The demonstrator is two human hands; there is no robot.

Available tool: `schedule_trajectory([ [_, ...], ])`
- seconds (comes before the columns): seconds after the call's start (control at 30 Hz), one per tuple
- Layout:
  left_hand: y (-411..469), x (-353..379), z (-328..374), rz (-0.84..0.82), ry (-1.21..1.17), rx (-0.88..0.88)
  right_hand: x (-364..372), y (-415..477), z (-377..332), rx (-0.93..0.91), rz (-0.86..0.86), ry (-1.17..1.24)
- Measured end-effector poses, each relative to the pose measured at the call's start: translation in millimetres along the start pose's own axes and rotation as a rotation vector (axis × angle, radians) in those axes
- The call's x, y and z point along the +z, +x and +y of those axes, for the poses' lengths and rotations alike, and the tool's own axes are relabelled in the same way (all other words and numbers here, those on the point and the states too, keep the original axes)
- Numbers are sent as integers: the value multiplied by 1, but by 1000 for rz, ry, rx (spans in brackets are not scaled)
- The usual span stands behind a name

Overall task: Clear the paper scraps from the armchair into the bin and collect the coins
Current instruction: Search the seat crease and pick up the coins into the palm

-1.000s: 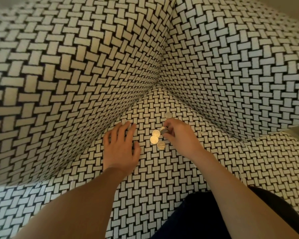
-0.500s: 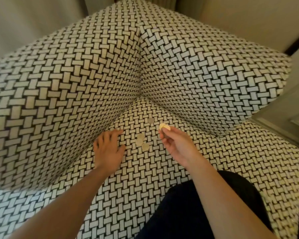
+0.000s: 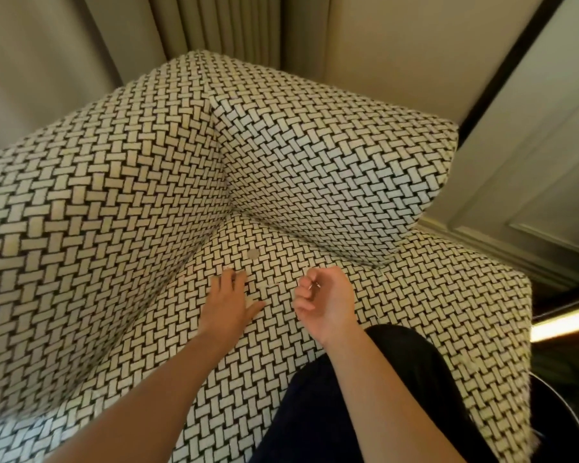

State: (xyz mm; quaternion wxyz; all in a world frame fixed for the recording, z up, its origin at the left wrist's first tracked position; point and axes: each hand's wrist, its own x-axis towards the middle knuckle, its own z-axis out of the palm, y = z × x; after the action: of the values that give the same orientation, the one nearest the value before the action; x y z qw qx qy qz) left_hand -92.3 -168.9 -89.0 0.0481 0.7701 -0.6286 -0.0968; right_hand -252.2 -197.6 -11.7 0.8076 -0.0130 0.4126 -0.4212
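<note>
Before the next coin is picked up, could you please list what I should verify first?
1. Held coin secure in right hand: ok, fingers curl round a glinting edge.
2. Loose coin exposed on armchair seat: ok.
3. Left hand flat on seat, short of that coin: ok.
4. Other coins located: cannot tell, possibly under left hand.
5. Paper scraps on visible seat: ok, none seen.

Basket-weave armchair seat (image 3: 415,295) — one coin (image 3: 253,253) near its back corner.
</note>
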Motion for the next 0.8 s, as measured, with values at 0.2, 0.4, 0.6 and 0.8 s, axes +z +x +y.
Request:
schedule_trajectory([
  [0.2, -4, 6, 0, 61, 88, 36, -2, -8, -1, 41, 19, 9],
  [0.4, -19, 15, -15, 250, 141, 230, 0, -13, -4, 90, -38, 146],
  [0.6, -17, 8, -16, 169, 50, 188, -1, -13, -5, 121, -65, 190],
  [0.8, -21, -38, 12, 265, -825, -191, 0, -14, 1, 127, -36, 94],
])
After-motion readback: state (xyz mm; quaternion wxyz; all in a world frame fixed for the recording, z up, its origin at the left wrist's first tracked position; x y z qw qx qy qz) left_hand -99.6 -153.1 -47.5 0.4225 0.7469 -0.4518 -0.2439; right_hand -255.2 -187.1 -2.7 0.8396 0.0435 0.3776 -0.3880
